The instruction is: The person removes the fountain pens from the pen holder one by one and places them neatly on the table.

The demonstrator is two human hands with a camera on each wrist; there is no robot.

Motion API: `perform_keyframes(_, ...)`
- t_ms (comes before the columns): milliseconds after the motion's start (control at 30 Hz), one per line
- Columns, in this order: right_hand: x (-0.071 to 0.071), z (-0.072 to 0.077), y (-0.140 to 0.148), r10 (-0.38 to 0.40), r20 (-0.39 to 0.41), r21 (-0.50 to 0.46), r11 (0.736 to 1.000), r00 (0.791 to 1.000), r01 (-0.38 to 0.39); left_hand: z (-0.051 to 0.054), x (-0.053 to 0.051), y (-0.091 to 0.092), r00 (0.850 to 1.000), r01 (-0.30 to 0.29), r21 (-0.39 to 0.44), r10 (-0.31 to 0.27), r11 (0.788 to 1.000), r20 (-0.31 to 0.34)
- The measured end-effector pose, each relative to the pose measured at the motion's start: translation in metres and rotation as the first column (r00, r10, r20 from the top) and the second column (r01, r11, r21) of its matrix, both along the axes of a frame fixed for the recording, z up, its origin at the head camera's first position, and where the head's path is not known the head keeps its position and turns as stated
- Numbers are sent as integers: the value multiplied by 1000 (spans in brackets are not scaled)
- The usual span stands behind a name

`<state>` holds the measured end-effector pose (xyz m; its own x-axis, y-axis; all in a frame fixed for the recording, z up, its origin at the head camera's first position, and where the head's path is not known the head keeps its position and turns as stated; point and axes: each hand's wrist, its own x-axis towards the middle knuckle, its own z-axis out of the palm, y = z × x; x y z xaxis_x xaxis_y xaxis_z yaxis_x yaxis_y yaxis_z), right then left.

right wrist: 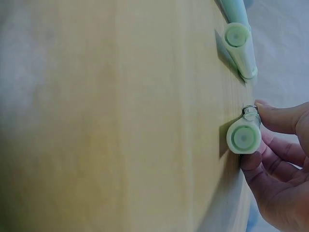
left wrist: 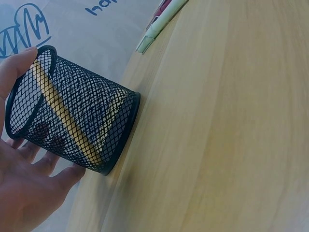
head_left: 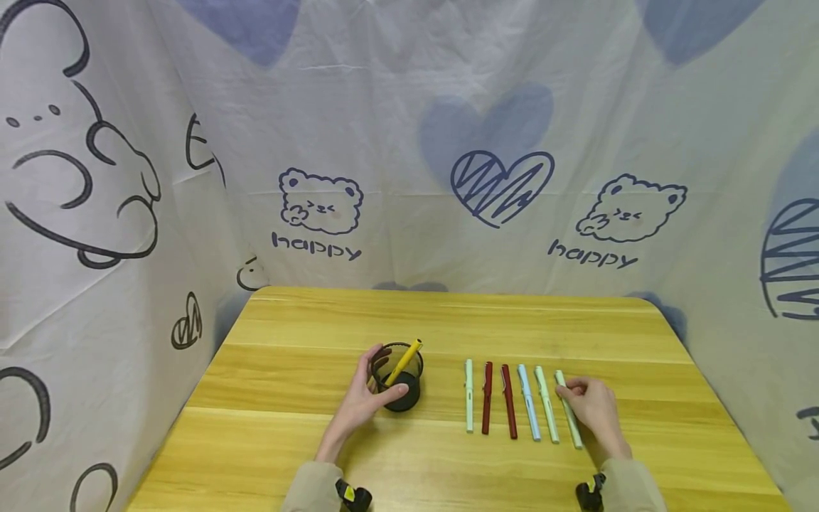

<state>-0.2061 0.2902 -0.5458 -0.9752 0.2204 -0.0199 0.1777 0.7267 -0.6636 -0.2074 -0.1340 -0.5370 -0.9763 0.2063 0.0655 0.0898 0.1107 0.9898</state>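
Note:
A black mesh pen holder [head_left: 403, 400] stands on the table, with one yellow pen [head_left: 404, 363] leaning inside it. My left hand [head_left: 354, 407] grips the holder from its left side, thumb and fingers curled round the mesh. To the right, my right hand [head_left: 595, 414] pinches the rightmost light green pen [right wrist: 244, 137] between thumb and fingers; that pen lies on the tabletop, its round end facing the right wrist camera. Beside it in the row lie another light green pen [head_left: 547, 409], a light blue pen [head_left: 529, 405], two dark red pens [head_left: 509, 405] and a light green pen [head_left: 469, 398].
The wooden table [head_left: 288, 334] has rounded far corners. A white cloth [head_left: 397, 235] printed with hearts and bears hangs behind it and along both sides. Between the holder and the leftmost pen there is a strip of bare wood.

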Motion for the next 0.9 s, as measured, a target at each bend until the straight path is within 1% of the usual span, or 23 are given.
perform_keyframes(467,-3,-3,1,4,-18,27,1000,1000,-3,-1,0,0,1000,-7,-12,7,1000,-4)
perform_keyframes(900,-3,-3,1,-3,-13,26,1000,1000,3,-3,-1,0,1000,-14,-2,14,1000,-7)
